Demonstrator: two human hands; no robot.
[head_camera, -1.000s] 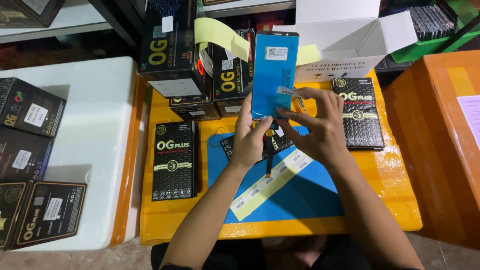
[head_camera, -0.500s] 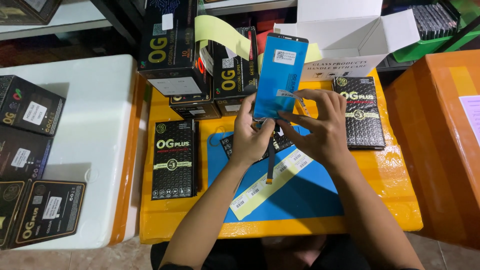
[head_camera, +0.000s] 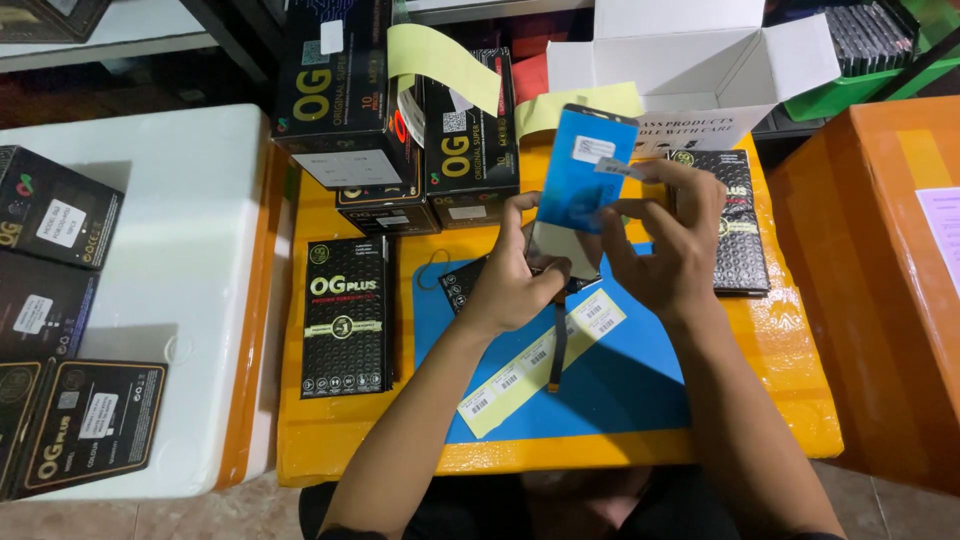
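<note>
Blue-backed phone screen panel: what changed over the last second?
The blue-backed phone screen panel tilted rightward, top edge leaning to the right. The right hand shifted its fingertips to the small white label at the panel's right edge. The left hand kept its grip on the lower end. The boxes and blue mat stayed put.

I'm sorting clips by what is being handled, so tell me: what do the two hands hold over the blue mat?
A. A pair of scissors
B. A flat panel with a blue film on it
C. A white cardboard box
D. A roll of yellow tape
B: the left hand and right hand hold a flat panel with blue film above the blue mat.
</note>
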